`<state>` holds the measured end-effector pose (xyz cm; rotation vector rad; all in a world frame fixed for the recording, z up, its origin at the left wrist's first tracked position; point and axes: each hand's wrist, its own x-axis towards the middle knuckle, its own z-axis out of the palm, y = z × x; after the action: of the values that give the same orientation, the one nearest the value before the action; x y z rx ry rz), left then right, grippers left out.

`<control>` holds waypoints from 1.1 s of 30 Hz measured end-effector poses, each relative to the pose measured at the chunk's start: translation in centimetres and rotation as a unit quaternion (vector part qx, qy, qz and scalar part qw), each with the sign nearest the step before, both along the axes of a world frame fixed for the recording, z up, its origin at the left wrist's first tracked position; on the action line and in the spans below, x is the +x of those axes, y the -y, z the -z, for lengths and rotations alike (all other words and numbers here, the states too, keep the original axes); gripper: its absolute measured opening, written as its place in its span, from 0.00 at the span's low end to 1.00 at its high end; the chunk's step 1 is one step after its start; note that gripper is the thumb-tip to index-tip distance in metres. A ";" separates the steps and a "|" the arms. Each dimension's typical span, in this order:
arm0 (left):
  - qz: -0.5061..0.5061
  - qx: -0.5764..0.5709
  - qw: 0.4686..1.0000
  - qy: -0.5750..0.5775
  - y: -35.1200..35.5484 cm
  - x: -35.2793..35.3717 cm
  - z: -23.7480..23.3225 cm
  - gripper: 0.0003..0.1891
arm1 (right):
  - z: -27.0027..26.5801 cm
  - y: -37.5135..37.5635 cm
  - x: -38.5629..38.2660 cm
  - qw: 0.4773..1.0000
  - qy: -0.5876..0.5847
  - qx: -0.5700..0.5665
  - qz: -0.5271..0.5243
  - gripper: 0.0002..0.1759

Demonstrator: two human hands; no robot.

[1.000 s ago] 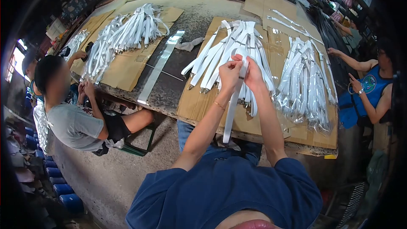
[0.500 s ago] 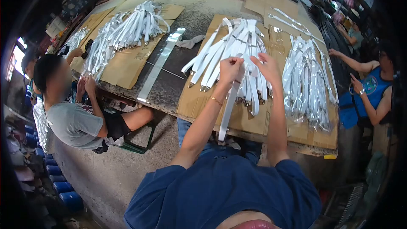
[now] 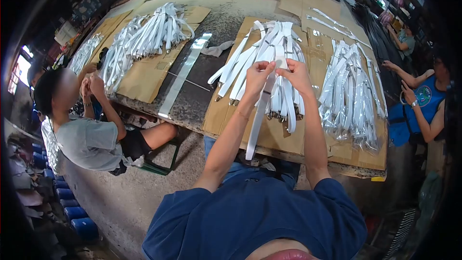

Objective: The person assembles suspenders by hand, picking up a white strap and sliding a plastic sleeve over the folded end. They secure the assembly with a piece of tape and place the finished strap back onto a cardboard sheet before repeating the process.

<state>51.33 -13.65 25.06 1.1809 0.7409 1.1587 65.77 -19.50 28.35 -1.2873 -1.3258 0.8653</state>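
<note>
Between my two hands I hold a white strap, whose long tail hangs over the table's front edge. My left hand pinches it between thumb and fingertips. Close beside it, my right hand has its thumb and fingers closed on the upper part, where a small round grey-white spot shows. Underneath and behind lies a fanned pile of white straps with metal ends, spread on a cardboard sheet. What exactly the round spot is I cannot make out.
Right of the pile lie straps in clear plastic. Another heap of straps rests on cardboard at left. A clear strip and a thin rod lie between. People sit left and stand right.
My right hand has come down and inward from a raised, looser pose and now grips the strap beside my left hand. The strap's tail still hangs down.
</note>
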 end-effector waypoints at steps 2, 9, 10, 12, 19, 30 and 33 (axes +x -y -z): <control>0.157 -0.093 0.983 -0.013 -0.6 -1.1 0.6 0.20 | -0.9 -0.2 0.2 1.000 -0.005 0.017 0.011 0.17; 0.158 0.100 0.976 -0.111 -1.7 0.1 -3.3 0.10 | -0.9 0.6 1.0 0.999 -0.016 0.036 -0.027 0.10; 0.139 0.119 0.973 -0.141 -2.0 0.6 -3.6 0.09 | -0.5 0.7 1.6 0.999 -0.016 0.036 -0.025 0.10; 0.144 0.124 0.973 -0.127 -2.5 1.3 -4.1 0.09 | 1.0 0.9 2.6 1.000 0.002 0.002 -0.013 0.10; 0.086 0.145 0.972 -0.163 -8.8 4.7 -5.0 0.09 | 4.5 3.0 3.7 0.999 -0.007 -0.046 -0.016 0.08; 0.048 0.258 0.903 -0.340 -26.6 15.6 1.6 0.20 | 13.5 14.4 -3.1 0.958 -0.173 -0.224 0.046 0.14; -0.069 0.371 0.841 -0.388 -25.5 18.7 6.5 0.32 | 14.9 13.7 -5.3 0.960 -0.088 -0.229 0.131 0.16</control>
<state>70.02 11.84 18.54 2.3677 1.0185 1.0977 60.50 -33.25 13.49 -1.6558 -0.8131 1.1072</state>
